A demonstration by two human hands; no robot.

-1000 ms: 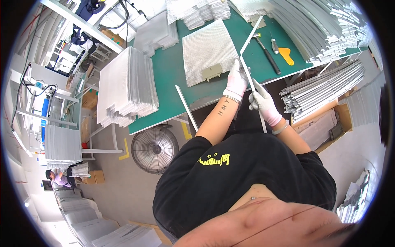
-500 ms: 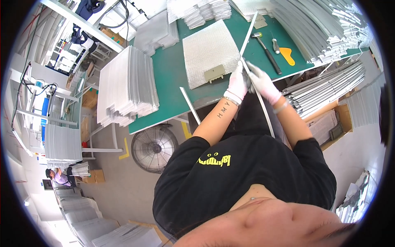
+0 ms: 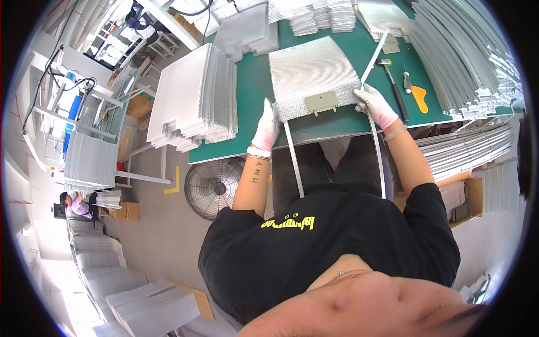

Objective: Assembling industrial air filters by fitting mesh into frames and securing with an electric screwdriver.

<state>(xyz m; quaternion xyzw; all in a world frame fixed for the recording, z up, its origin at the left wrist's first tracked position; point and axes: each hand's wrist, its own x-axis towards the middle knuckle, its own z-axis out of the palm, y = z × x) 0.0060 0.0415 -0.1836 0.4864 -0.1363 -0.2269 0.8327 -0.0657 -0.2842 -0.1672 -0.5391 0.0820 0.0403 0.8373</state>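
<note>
A silvery mesh panel [image 3: 313, 67] lies on the green table, with a small beige notched plate [image 3: 321, 103] on its near edge. At the panel's lower left corner is my left hand [image 3: 266, 127], white-gloved, its fingers stretched forward along the side and nothing visible gripped. My right hand [image 3: 377, 105], also gloved, closes around a long white strip [image 3: 375, 56] beside the panel's right edge. That strip runs from the table back toward my body. A second white strip [image 3: 293, 160] slopes from the panel's near edge down to my lap.
Stacked mesh panels [image 3: 193, 95] stand at the left. Right of the strip lie a hammer [image 3: 396, 90], a screwdriver [image 3: 406, 82] and a yellow scraper [image 3: 419, 99]. Many long strips [image 3: 455, 62] fill the far right. A floor fan [image 3: 213, 188] stands below the table's left side.
My hands, close together on the strip before, have parted. The left moved to the panel's left side; the right keeps the strip at the panel's right. The second strip now meets the panel's near edge.
</note>
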